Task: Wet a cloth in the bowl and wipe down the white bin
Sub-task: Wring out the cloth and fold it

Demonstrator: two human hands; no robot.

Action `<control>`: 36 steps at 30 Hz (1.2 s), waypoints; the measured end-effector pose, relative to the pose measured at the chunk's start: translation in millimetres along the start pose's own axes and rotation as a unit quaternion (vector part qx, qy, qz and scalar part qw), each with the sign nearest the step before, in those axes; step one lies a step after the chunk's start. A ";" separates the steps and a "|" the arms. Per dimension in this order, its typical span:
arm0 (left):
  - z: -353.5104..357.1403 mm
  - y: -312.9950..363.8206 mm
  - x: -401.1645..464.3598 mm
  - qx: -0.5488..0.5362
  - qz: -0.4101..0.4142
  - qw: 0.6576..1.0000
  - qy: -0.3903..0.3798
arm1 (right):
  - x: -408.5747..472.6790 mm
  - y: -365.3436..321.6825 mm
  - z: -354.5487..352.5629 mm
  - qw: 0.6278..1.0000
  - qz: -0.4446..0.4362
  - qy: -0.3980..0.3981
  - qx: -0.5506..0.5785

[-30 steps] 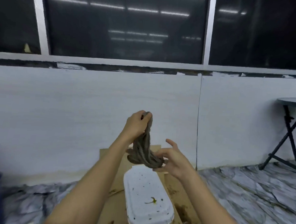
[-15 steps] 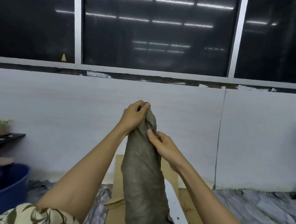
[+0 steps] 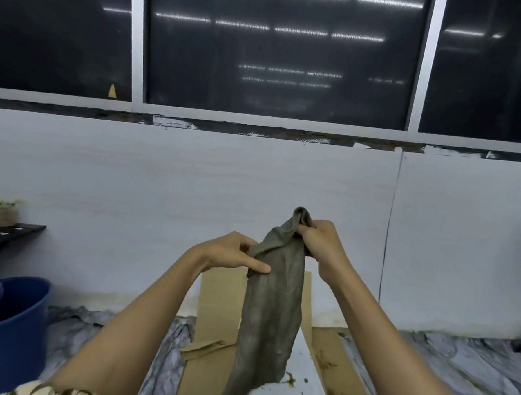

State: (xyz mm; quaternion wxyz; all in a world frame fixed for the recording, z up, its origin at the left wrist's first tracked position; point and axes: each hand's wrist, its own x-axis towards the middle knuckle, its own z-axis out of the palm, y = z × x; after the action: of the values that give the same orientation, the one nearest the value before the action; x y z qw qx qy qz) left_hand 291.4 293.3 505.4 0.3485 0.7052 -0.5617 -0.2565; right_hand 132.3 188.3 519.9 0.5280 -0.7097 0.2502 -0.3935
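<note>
Cloth (image 3: 273, 303): grey-brown, limp, coarse weave, hanging long in front of me, lower end draped over the speckled white bin (image 3: 297, 389). My right hand (image 3: 320, 245) clamps its top corner; my left hand (image 3: 235, 252) pinches its left edge. Cardboard (image 3: 217, 300) underneath, blue bowl (image 3: 11, 320) far left.

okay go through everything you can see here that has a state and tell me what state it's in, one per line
cloth: unfolded, hanging in the air from both hands
left hand: pinching the cloth's left edge
right hand: gripping the cloth's top corner
white bin: speckled with dirt, mostly hidden behind the cloth
blue tub: upright, contents not visible
cardboard: flat sheet, stained
</note>
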 end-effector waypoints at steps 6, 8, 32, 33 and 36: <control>33.5 -19.8 2.2 -0.013 -0.022 0.999 0.020 | -2.9 5.0 -20.0 0.992 0.065 0.011 0.107; 67.7 -38.9 1.7 -0.037 -0.035 0.999 0.006 | -3.1 3.9 -28.1 0.983 0.076 -0.005 0.169; 24.6 -51.3 9.8 -0.177 -0.215 0.942 0.187 | 1.3 83.8 -123.5 0.844 0.282 0.146 0.432; 18.7 -47.9 9.5 -0.160 -0.203 0.941 0.219 | 2.7 85.2 -123.0 0.887 0.262 0.152 0.348; 8.9 -35.4 9.9 -0.213 -0.176 0.917 0.288 | 0.9 88.1 -113.0 0.965 0.176 0.170 0.096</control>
State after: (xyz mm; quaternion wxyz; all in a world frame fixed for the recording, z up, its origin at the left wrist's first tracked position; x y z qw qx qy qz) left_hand 308.8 286.3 472.5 0.5862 0.7450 -0.2360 -0.2135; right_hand 45.2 97.2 451.7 0.6044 -0.5227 0.4186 -0.4316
